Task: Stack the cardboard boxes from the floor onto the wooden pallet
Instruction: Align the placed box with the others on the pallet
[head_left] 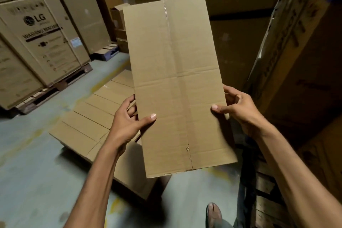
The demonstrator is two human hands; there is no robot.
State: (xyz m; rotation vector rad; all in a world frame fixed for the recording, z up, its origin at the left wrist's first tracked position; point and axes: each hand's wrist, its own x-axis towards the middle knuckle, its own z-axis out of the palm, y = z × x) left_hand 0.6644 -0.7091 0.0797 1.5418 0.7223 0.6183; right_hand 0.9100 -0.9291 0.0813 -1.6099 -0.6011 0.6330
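I hold a plain brown flattened cardboard box (175, 79) upright in front of me, lifted off the floor. My left hand (127, 122) grips its left edge, thumb on the front face. My right hand (238, 109) grips the right edge the same way. Below and to the left lies a row of several more cardboard boxes (94, 116) on the grey floor, partly hidden by the held box and my left arm. A dark wooden pallet (264, 190) shows at the lower right, beside my right forearm.
Large LG washing machine cartons (40, 39) stand on a pallet (55, 87) at the left. Tall cartons (296, 70) rise close on the right, and more fill the back wall. A blue pallet (109, 52) sits far back. My foot (213, 213) is on the floor.
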